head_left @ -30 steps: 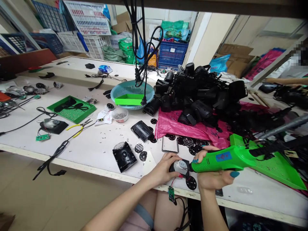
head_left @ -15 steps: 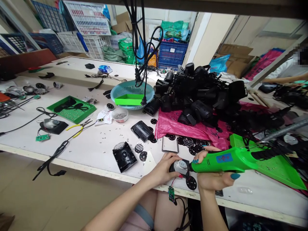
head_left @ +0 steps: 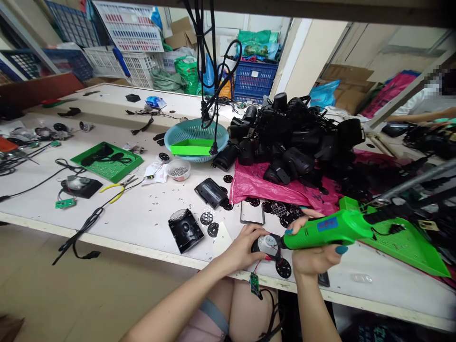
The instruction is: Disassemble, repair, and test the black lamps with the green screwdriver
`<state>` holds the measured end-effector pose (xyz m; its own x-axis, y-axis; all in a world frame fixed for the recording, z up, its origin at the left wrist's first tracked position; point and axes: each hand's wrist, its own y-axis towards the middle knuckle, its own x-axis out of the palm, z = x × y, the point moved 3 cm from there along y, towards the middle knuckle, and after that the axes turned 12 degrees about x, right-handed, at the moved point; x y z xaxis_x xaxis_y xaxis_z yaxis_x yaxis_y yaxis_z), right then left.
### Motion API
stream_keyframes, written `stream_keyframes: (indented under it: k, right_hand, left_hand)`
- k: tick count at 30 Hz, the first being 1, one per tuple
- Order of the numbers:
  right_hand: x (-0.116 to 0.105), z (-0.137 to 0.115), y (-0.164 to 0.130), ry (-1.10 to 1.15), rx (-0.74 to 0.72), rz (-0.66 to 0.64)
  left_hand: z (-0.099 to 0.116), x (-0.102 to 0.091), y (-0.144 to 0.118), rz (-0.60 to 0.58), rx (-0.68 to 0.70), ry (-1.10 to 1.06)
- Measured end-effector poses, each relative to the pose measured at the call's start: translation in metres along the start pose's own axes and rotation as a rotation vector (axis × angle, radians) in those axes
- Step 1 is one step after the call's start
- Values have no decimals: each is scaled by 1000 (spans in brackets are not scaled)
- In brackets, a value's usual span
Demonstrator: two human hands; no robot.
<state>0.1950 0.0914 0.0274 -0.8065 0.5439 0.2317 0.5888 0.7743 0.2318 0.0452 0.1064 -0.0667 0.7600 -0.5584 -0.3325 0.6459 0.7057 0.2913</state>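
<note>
My right hand grips a bright green electric screwdriver, its tip pressed to a small round motor part at the table's near edge. My left hand holds that motor part steady from the left. Thin red wires run from the part down to a small green circuit board dangling below the table edge. A black perforated disc lies just under the screwdriver tip.
A big heap of black housings sits on a pink bag. A green tray lies at right, a teal basket behind, a black housing left of my hand. Another person's arm is far right.
The rear of the screwdriver has risen slightly, so it tilts more steeply toward the motor part. Both hands stay on the same things.
</note>
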Motion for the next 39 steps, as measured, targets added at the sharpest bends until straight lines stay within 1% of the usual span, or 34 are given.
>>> stream_keyframes:
  k: [5, 7, 9, 10, 12, 13, 14, 15, 17, 18, 19, 21, 22, 24, 26, 27, 28, 30, 32, 33, 34, 36, 39]
  right_hand:
    - [-7, -15, 11, -31, -97, 130]
    - [-10, -22, 10, -52, -77, 134]
    - [-13, -27, 2, -127, -59, 147]
    - [-17, -27, -5, -181, -84, 185]
    - [-25, -22, -22, -294, -184, 281]
    - [-29, -15, -31, -374, -217, 274]
    - [-31, -5, -38, -475, -220, 211]
    - [-32, 8, -44, -593, -195, 104]
    - [-32, 36, -52, -856, -123, -159]
    - [-32, 47, -55, -950, -111, -248]
    - [-34, 56, -57, -999, -119, -290]
    - [-35, 65, -58, -1031, -172, -306]
    - [-35, 66, -59, -1042, -212, -294]
    - [-34, 65, -62, -1066, -292, -251]
    - [-33, 64, -65, -1083, -317, -204]
    - [-33, 63, -66, -1074, -288, -190]
    - [-34, 63, -65, -1045, -227, -180]
    - [-36, 62, -61, -851, 18, -146]
    - [-38, 62, -56, -569, 288, -89]
    - [-38, 62, -54, -443, 392, -57]
    - [-39, 62, -54, -340, 468, -27]
    - [-39, 62, -58, -199, 568, 7]
    - [-35, 68, -76, 46, 759, 13]
  left_hand:
    - [3, -1, 1, -17, 7, 23]
    - [5, -3, 3, -30, 10, 34]
    - [8, -5, 4, -52, 12, 35]
    - [9, -7, 5, -69, 13, 31]
    - [11, -11, 5, -107, 22, 23]
    - [12, -12, 4, -125, 31, 20]
    - [12, -14, 4, -135, 41, 19]
    - [11, -15, 3, -139, 49, 19]
    - [8, -17, 3, -132, 54, 20]
    - [6, -17, 3, -127, 51, 21]
    - [4, -17, 3, -122, 44, 26]
    - [0, -17, 4, -117, 29, 41]
    - [-1, -17, 5, -115, 23, 50]
    - [-1, -18, 7, -111, 13, 67]
    - [-1, -17, 9, -119, 12, 84]
    - [-1, -17, 10, -129, 15, 94]
    - [-1, -16, 12, -142, 17, 103]
    - [-1, -15, 14, -172, 22, 120]
    - [1, -17, 15, -198, 24, 127]
    - [4, -18, 15, -207, 27, 125]
    - [9, -20, 14, -205, 32, 116]
    - [23, -26, 11, -170, 53, 62]
    - [51, -30, 3, -117, 104, -96]
